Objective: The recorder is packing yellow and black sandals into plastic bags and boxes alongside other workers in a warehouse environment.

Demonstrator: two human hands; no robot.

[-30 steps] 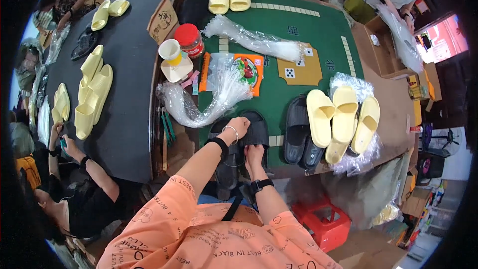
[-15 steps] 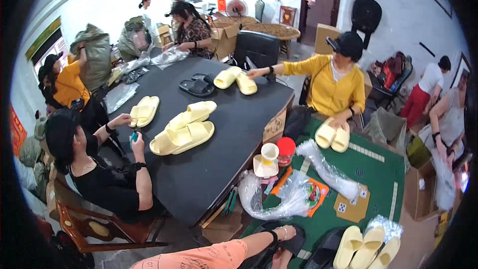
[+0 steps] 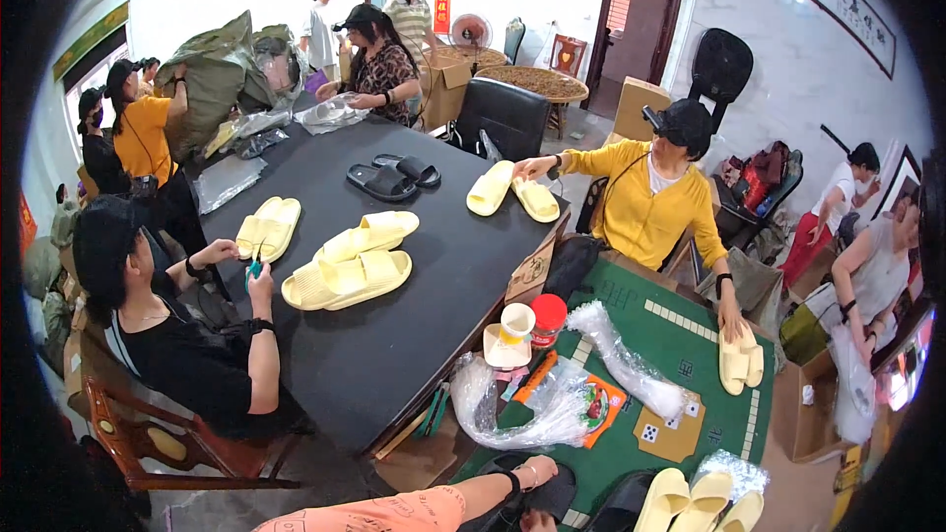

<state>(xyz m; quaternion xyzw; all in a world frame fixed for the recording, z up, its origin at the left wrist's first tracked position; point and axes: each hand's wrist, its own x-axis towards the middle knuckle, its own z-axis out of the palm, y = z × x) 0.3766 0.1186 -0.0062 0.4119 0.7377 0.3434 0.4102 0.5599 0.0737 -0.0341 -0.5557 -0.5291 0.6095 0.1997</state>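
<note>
At the lower edge my left hand [image 3: 537, 473], a dark band on its wrist and an orange sleeve behind it, has its fingers curled over a black slipper [image 3: 559, 495]. Just below it my right hand [image 3: 538, 520] shows only in part by the same footwear; its fingers are cut off by the frame edge. Another dark slipper [image 3: 623, 502] lies to the right, beside several pale yellow slippers [image 3: 704, 504]. All of these are on the near part of a green mat [image 3: 636, 468].
Clear plastic bags [image 3: 478, 404], a red-lidded jar [image 3: 548, 320] and a paper cup [image 3: 517, 320] stand farther off. On the dark table [image 3: 434, 266] lie yellow slippers [image 3: 350, 271]. One co-worker [image 3: 641, 197] handles slippers; another [image 3: 177, 335] holds green-handled scissors [image 3: 253, 271].
The yellow-shirted co-worker has slid one yellow pair rightward on the dark table and moved another pair right across the green mat. My left hand stays at the black slipper. The view has shifted slightly.
</note>
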